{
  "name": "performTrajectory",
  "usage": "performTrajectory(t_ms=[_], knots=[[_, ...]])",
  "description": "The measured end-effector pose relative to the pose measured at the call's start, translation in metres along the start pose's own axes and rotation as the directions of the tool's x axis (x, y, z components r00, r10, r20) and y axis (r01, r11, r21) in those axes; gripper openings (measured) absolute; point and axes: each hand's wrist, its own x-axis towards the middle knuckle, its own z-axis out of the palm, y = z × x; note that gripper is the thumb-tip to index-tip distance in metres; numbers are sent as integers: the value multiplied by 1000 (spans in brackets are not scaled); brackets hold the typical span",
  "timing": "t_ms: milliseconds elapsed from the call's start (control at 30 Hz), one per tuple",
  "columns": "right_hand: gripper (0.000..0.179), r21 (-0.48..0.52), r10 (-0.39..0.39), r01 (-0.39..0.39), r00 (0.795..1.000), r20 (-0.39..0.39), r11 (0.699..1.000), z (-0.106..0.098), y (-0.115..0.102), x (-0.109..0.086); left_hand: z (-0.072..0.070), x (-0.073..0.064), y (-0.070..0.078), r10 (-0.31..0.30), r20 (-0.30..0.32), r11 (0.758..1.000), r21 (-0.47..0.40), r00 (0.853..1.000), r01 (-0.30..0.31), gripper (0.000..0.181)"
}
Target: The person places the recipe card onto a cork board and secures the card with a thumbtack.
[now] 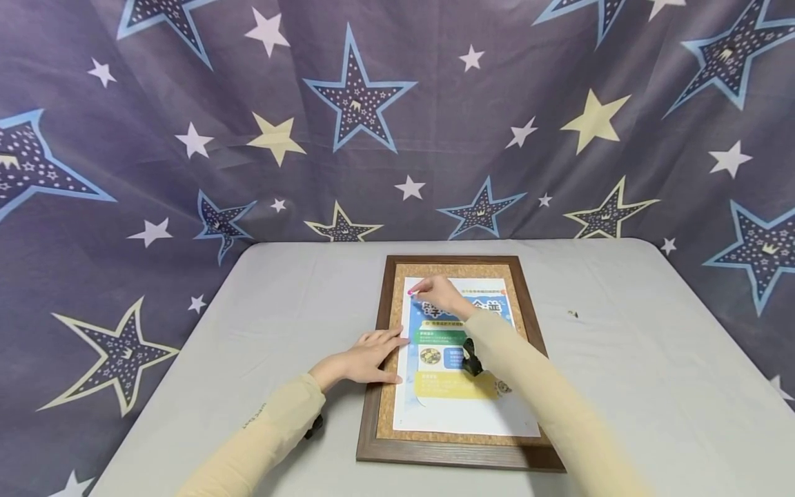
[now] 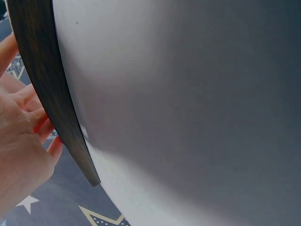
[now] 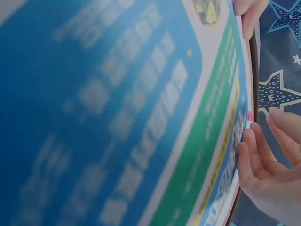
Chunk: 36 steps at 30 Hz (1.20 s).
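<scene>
A printed poster [image 1: 466,417] with blue, green and yellow blocks lies on a cork board [image 1: 386,414] in a dark brown wooden frame [image 1: 428,452]. At its upper left corner is a small pink pushpin [image 1: 410,292], also seen as a pink dot [image 3: 250,116] in the right wrist view. My right hand [image 1: 439,293] is at this pin, thumb and fingertips slightly apart beside it. Whether a fingertip touches it is hard to tell. My left hand [image 1: 366,355] lies spread across the frame's left side, fingertips on the poster's left edge.
The board lies on a table with a light grey cloth [image 1: 298,297]. A tiny dark and gold object [image 1: 573,314] sits to the right of the frame. Behind the table hangs a dark curtain [image 1: 435,179] with stars. A reddish spot [image 1: 504,292] shows at the poster's upper right corner.
</scene>
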Motion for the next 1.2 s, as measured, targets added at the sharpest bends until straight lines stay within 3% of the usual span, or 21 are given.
performTrajectory(t_ms=[400,833,1200], knots=[[25,-6,-73,73,997,36,997,-21,-4,-16,-1,0,0,0,-4,1000,3,1000,0,70],[26,-41,-67,70,996,54,997,-43,-4,-34,0,-1,0,-1,-13,1000,11,1000,1,71],[26,-62,-76,79,995,58,995,-68,1,-60,-1,1,1,4,-7,1000,0,1000,-4,71]])
